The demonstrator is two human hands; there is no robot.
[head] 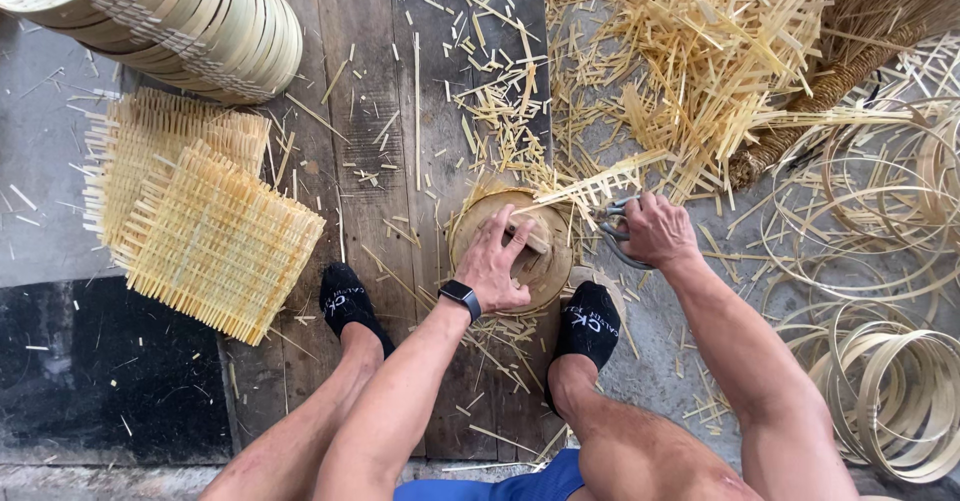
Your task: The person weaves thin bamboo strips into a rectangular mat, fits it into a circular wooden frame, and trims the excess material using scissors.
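The left hand (497,266) pressed flat, fingers spread, on a wooden block (527,238) atop the round woven piece (512,251), pinning it to the floor planks (380,161) between the two black-socked feet so it could not shift. The right hand (655,231) was closed around the handles of shears (612,223), whose blades met the rim where loose bamboo strips (600,183) projected. Cut slivers (700,61) lay heaped beyond the work. Square woven mats (200,221) lay near the planks' left edge, stacked sieves (180,16) behind them, and coiled bamboo hoops (890,381) to the right.
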